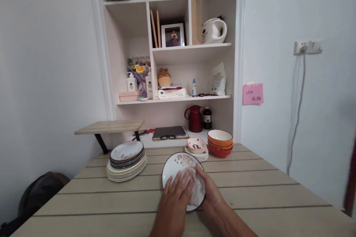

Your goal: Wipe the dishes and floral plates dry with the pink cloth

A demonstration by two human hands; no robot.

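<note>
The plate, white with a dark rim and a floral print, is held at the near middle of the worktop, tilted with its upper face toward the person. Whether its lower edge touches the worktop cannot be determined. The right hand is closed on the plate's right edge, thumb over the rim. The left hand lies over a pale cloth on the plate face, fingers extended and close together; whether it grips the cloth cannot be determined. A stack of plates stands to the left. Behind the held plate, a small patterned bowl rests on small plates. Just right of these stand nested orange and red bowls.
</note>
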